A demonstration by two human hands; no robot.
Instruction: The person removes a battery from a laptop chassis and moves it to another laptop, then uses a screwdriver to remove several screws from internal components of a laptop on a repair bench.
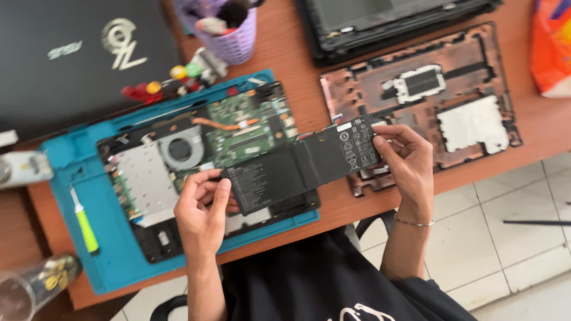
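At the centre of the head view, both hands hold a flat black laptop battery (303,166) by its ends, lifted a little above the opened laptop (202,172) that lies on the blue work mat (113,261). The left hand (202,214), at lower centre, has thumb and fingers closed over the battery's lower left end; the right hand (404,160) pinches the upper right end between thumb and fingertips (a thin bracelet sits on that wrist). The battery slants from lower left up to the right, and coloured wires show at its upper edge near the middle. Under it the laptop's green board, fan (181,148) and copper heat pipe lie bare. To the right of the mat, on the wooden table (297,59), rests a removed bottom cover (440,101), inside up. A yellow-green handled screwdriver (86,223) lies on the mat at left. By my judgement the battery is being handled just clear of its bay; moving it further calls for a level, two-handed carry with the wires kept slack.
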